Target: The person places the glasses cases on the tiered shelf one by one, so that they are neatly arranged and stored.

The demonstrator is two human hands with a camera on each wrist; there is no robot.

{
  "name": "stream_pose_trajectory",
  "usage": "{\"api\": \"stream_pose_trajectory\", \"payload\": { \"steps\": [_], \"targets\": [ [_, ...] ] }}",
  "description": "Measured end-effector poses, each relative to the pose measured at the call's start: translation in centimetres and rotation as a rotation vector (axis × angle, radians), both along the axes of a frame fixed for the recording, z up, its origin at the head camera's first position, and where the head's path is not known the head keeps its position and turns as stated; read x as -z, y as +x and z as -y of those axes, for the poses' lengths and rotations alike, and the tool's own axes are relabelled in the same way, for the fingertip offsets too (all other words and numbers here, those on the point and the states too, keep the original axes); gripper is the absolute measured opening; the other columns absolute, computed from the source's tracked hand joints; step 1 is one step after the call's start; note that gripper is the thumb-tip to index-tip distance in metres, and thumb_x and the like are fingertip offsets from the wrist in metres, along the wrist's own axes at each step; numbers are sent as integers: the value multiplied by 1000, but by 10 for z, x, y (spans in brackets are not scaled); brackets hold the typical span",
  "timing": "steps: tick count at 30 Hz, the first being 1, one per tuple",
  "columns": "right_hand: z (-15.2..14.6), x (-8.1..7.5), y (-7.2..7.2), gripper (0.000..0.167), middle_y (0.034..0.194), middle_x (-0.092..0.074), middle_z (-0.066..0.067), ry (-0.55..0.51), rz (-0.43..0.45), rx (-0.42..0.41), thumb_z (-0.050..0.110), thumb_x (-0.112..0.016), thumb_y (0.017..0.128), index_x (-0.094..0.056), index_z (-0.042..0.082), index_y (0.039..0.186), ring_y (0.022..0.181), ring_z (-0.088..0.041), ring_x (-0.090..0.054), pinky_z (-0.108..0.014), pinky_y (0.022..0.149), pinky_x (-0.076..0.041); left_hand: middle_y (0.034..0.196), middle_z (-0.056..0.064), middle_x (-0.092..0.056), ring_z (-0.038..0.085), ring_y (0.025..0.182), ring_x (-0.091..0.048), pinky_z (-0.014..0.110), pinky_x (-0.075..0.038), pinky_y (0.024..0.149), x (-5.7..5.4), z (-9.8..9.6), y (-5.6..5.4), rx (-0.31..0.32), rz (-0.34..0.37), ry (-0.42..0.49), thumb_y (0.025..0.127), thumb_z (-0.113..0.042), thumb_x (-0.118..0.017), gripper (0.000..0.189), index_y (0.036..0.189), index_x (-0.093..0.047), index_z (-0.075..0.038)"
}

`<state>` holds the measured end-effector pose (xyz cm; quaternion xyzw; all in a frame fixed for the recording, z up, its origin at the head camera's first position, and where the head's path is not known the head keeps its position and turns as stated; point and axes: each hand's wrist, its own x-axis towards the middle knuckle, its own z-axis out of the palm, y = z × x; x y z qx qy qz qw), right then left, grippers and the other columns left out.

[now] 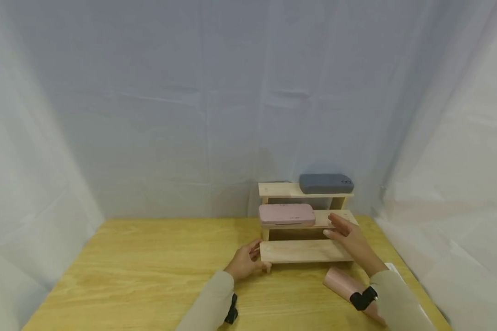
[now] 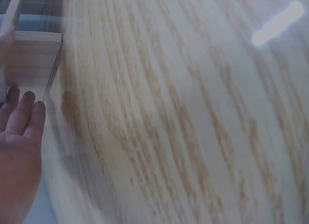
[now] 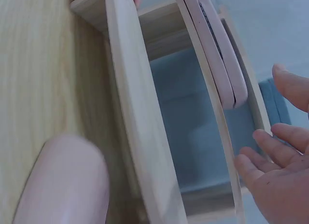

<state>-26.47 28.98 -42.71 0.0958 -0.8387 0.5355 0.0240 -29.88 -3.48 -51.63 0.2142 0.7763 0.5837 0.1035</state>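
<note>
A three-step wooden shelf (image 1: 306, 252) stands on the table. My left hand (image 1: 245, 263) is at the left end of its lowest step, thumb toward the front; in the left wrist view the fingers (image 2: 21, 113) lie fairly straight along the side panel. Over the right end of the middle step, my right hand (image 1: 349, 236) is spread and holds nothing; whether it touches the wood, I cannot tell. A pink glasses case (image 1: 287, 214) lies on the left of the middle step. On the top step's right lies a blue-grey glasses case (image 1: 326, 184).
A pink cylinder (image 1: 343, 284) lies on the table (image 1: 157, 271) in front of the shelf, partly under my right wrist. Beside the right sleeve, a white flat edge (image 1: 391, 266) shows. White sheeting (image 1: 170, 115) hangs behind and at both sides.
</note>
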Motion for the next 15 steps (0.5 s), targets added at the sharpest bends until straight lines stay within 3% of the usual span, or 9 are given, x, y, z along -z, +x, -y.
{"api": "stream_pose_trajectory", "payload": {
  "steps": [3, 7, 12, 15],
  "targets": [
    [-9, 2, 15, 71, 153, -28, -21, 9, 6, 2, 27, -62, 95, -26, 1, 150, 140, -40, -27, -25, 103, -42, 147, 28, -34, 42, 130, -42, 46, -42, 105, 1, 1, 0, -10, 11, 3, 78, -18, -81, 87, 145, -32, 8],
    [-20, 5, 32, 69, 153, -29, -21, 10, 8, 19, 26, -61, 96, -26, 1, 150, 139, -41, -27, -4, 90, -37, 147, 27, -36, 42, 130, -43, 47, -41, 105, 1, 1, -2, -25, 5, -10, 78, -20, -82, 89, 145, -31, 9],
    [-31, 10, 55, 69, 152, -30, -21, 23, 34, 63, 27, -61, 96, -26, 4, 151, 138, -37, -30, -2, 90, -38, 146, 27, -36, 41, 130, -43, 47, -41, 106, 1, 0, -3, -15, 2, -9, 79, -20, -81, 87, 145, -31, 9],
    [-39, 17, 70, 68, 152, -31, -21, 23, 66, 92, 26, -60, 96, -27, 2, 150, 133, -12, -40, -3, 90, -39, 146, 27, -37, 41, 130, -43, 47, -41, 106, 1, -1, -2, -15, 7, -10, 79, -20, -81, 87, 145, -32, 8]
  ]
}}
